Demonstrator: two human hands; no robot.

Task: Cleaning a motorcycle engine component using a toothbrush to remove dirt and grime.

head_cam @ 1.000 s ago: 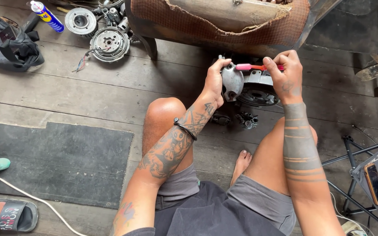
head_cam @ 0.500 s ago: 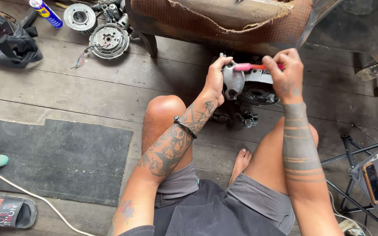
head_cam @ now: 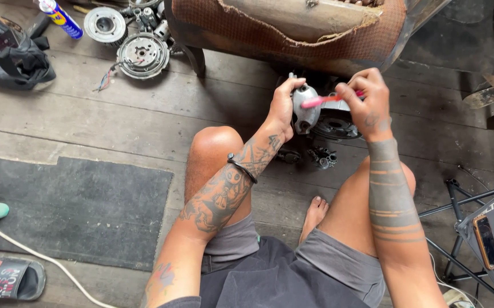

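Observation:
My left hand [head_cam: 284, 108] grips a grey metal engine part [head_cam: 305, 109] and holds it up in front of my knees. My right hand [head_cam: 367, 102] holds a pink-handled brush [head_cam: 324, 100], whose head lies against the top of that part. Both hands hover above a round dark metal part [head_cam: 333, 126] on the wooden floor. Two small dark metal pieces [head_cam: 321, 155] lie on the boards just below the hands, between my legs.
Round engine plates [head_cam: 142, 54] and a blue spray can [head_cam: 59, 17] lie at the far left beside a black bag [head_cam: 13, 56]. A worn seat [head_cam: 292, 28] stands ahead. A dark mat [head_cam: 64, 205], a white cable [head_cam: 41, 259], a sandalled foot [head_cam: 7, 276] and a folding stool with a phone [head_cam: 486, 239] surround me.
The view has drifted slightly. Both hands stay on the metal part and the brush, with only a small shift of the brush across the part.

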